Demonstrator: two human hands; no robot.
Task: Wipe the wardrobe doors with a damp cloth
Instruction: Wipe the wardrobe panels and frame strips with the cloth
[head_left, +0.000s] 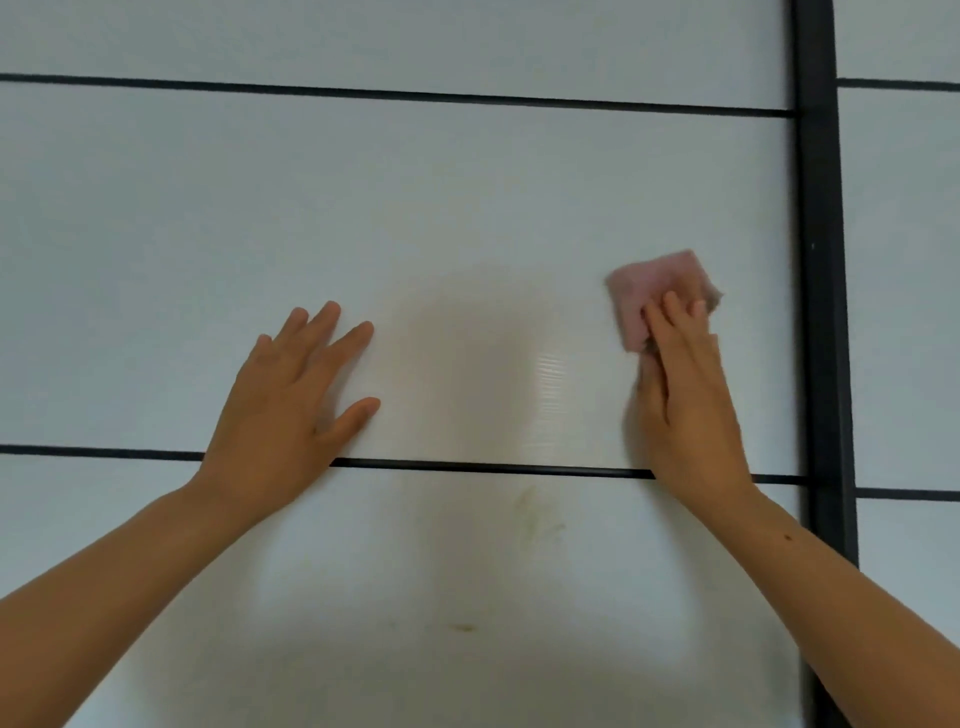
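The wardrobe door (467, 208) fills the view: a pale grey-white glossy panel crossed by thin black horizontal strips. My right hand (685, 395) presses a folded pink cloth (654, 291) flat against the door's right side, fingers on the cloth's lower half. My left hand (291, 405) lies flat on the door to the left, fingers spread, holding nothing. Faint yellowish smudges (535, 514) mark the panel below the lower strip.
A thick black vertical frame (821, 260) borders the door just right of the cloth. Beyond it lies a second door panel (904, 312). One black strip (467, 467) runs under both wrists, another strip (415, 96) higher up.
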